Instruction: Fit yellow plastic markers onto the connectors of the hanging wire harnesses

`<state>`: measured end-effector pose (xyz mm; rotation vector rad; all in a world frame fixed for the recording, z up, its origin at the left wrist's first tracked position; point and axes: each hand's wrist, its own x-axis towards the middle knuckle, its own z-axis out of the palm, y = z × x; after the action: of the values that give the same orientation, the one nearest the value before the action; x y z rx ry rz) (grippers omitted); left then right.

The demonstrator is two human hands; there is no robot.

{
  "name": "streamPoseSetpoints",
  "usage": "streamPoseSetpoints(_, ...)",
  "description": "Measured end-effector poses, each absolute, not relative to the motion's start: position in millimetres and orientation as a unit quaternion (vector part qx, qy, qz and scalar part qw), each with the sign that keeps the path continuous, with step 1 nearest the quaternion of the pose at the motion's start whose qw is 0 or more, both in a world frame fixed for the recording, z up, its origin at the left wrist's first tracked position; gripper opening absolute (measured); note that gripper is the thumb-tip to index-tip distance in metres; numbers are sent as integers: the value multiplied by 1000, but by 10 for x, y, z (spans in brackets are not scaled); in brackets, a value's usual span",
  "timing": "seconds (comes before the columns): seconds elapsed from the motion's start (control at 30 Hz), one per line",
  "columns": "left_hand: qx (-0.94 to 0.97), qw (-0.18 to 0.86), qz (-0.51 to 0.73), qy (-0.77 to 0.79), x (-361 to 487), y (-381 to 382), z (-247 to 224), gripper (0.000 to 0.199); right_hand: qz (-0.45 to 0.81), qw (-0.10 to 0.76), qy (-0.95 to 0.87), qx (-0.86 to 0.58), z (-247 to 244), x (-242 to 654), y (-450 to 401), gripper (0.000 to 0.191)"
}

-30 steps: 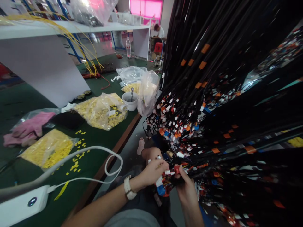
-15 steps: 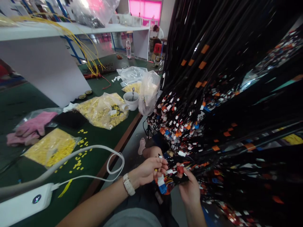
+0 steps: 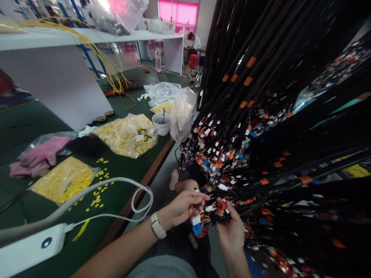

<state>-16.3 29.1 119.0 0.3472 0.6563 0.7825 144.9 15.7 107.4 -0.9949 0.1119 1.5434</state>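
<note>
Between the thumb and fingers of my right hand is a red connector, its open face turned up. My left hand, with a white watch on the wrist, is just left of it with fingers curled and the thumb pressed to the index finger. Whatever sits in that pinch is too small to make out. Below and between the hands hang a blue connector and a white connector on coloured wires. They belong to a thick bundle of black-sleeved wire harnesses.
On the green table at left lie bags of yellow clips, loose yellow pieces, pink gloves, a white cup with a spoon, and a white power bank with a cable. Hanging harnesses crowd the right side. A person sits far back.
My right hand has turned the red connector so that its face shows more. My left hand has shifted slightly right, its thumb and index finger now closer to the connector.
</note>
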Motion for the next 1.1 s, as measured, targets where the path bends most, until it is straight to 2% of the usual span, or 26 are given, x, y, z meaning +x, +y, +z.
streamPoseSetpoints(0.6, 156, 872, 319, 338, 77, 391, 1395, 19, 668, 613, 73, -414, 1009, 1545, 184, 19)
streamPoseSetpoints(1.1, 175, 869, 307, 345, 71, 348, 1356, 16, 659, 633, -20, -406, 934, 1546, 123, 14)
